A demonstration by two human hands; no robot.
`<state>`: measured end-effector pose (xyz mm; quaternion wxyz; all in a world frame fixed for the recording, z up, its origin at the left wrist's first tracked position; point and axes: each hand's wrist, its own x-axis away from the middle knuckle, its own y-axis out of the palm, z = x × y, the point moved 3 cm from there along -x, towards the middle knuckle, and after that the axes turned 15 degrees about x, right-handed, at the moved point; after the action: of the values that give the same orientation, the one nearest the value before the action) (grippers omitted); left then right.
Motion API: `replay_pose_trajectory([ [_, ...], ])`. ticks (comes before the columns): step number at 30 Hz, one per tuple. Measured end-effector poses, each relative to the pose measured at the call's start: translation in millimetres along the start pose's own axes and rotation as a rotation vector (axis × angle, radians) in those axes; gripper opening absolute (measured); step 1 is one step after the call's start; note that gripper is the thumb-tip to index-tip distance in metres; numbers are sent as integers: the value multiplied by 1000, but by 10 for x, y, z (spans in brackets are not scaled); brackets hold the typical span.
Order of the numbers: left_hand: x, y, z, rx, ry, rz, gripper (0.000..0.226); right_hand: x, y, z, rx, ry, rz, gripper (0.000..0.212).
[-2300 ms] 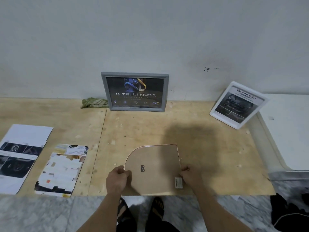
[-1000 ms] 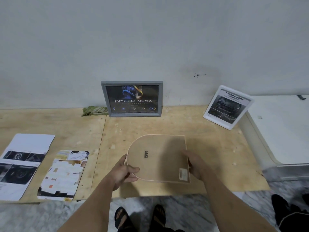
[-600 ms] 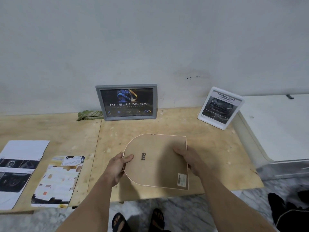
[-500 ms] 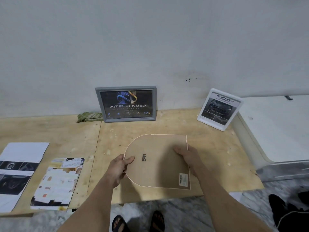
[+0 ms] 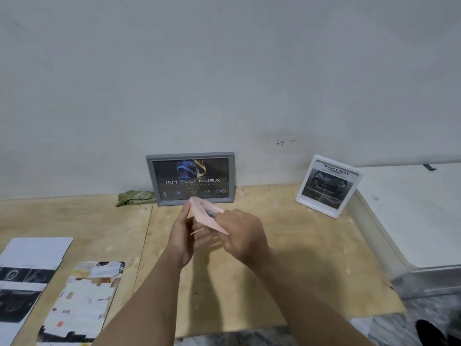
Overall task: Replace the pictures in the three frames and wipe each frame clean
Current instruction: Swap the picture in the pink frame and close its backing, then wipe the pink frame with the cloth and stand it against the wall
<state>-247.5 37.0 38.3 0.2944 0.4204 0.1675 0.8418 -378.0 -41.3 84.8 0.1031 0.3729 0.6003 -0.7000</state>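
Fingers (image 5: 185, 216) of left hand (image 5: 180, 242) and right hand (image 5: 240, 237) clamped on pink arched frame (image 5: 207, 217), held edge-on above worktop (image 5: 287, 258), likely mid-flip to reach its front. Grey frame (image 5: 190, 178), white frame (image 5: 328, 186) lean at wall; cloth (image 5: 136, 197) nearby for wiping.

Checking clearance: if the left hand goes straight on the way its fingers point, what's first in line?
Probably the grey frame against the wall; left hand points up toward it, holding the pink frame. Depth unclear.

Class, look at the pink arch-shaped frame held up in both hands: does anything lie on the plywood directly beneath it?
Nothing visible does. Under the pink arch-shaped frame, held by left hand and right hand, the plywood board is bare.
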Motion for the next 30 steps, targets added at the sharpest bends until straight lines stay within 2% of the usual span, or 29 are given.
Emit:
replay_pose_trajectory([
  [3, -31, 37, 177, 40, 22, -25, 40, 40, 68, -38, 36, -125, 52, 13],
  [7, -49, -79, 240, -160, 2, 40, 31, 115, 143, -33, 46, -225, 60, 10],
  [9, -55, -129, 244, -200, -7, 80, 30, 141, 190, -68, 28, -259, -11, 18],
  [10, -65, -172, 235, -210, -4, 96, 26, 161, 200, -78, 1, -247, -54, 30],
  [11, -56, -201, 226, -208, 3, 110, 21, 173, 211, -68, -57, -193, -126, 41],
  [13, -65, -316, 222, -209, 25, 126, 17, 157, 248, 19, -186, 34, -288, 53],
  [14, -71, -376, 216, -217, 32, 118, 17, 165, 279, 88, -157, 158, -326, 54],
  [16, -70, -488, 223, -225, 35, 96, 19, 195, 366, 248, 20, 406, -299, 56],
  [17, -50, -530, 227, -224, 24, 85, 20, 209, 407, 329, 15, 563, -312, 56],
  [18, -53, -584, 228, -230, 15, 76, 22, 222, 441, 398, -95, 738, -372, 54],
  [20, -57, -694, 235, -225, 6, 63, 23, 235, 574, 396, -469, 994, -537, 50],
  [22, -49, -775, 240, -193, -2, 53, 25, 215, 628, 342, -568, 1033, -575, 46],
  [26, -7, -954, 311, -93, -5, 68, 26, 135, 667, 52, -597, 1031, -499, 40],
  [30, 21, -1184, 497, 3, -16, 89, 29, -23, 737, -260, -577, 1042, -465, 46],
])
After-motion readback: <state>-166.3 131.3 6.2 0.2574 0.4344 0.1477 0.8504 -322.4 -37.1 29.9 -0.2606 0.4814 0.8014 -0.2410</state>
